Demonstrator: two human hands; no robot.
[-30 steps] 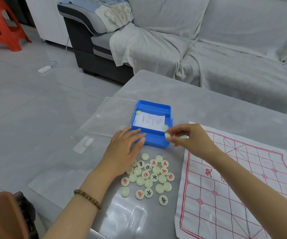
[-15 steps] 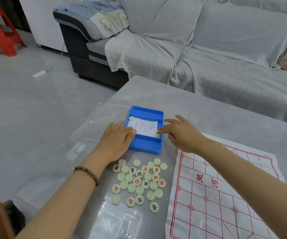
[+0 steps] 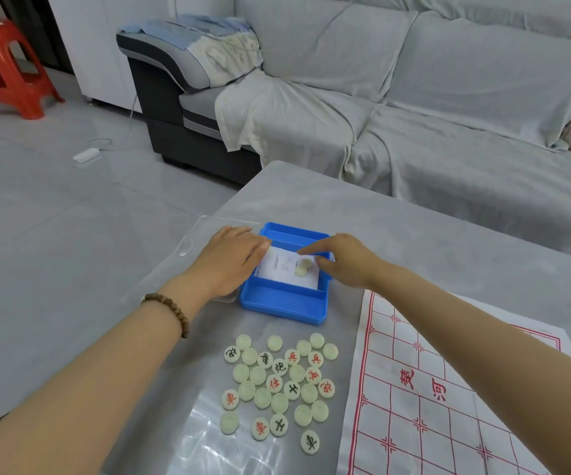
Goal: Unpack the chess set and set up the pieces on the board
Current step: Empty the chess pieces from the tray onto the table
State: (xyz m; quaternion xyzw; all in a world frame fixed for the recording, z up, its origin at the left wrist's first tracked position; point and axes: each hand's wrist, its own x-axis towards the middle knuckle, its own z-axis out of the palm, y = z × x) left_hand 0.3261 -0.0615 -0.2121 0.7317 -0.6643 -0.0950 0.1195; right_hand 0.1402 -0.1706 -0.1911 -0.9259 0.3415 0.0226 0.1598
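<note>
grey table (image 3: pixel 448 241) in front of a covered sofa (image 3: pixel 448 97). both my hands reach into the blue box (image 3: pixel 287 303) at 12 o'clock. 2 pieces (image 3: pixel 303 268) lie on the paper (image 3: pixel 279 269) inside, touching my right hand (image 3: pixel 342 260) fingertips, at 9 o'clock from it; right is nearer. its fingers are loosely spread, pinching nothing i can see. left hand (image 3: pixel 229 262) lies flat on the box's edge. the pile (image 3: pixel 279 385) sits at 6 o'clock, the board (image 3: pixel 448 406) at 4.

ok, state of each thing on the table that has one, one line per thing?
box: open, holds a paper sheet and a few pieces
lid: off, flat left of box
board: unfolded, no pieces on it
piece pile: loose on table, some face up, some face down
left hand: on box's left edge
right hand: fingers reaching into box
</note>
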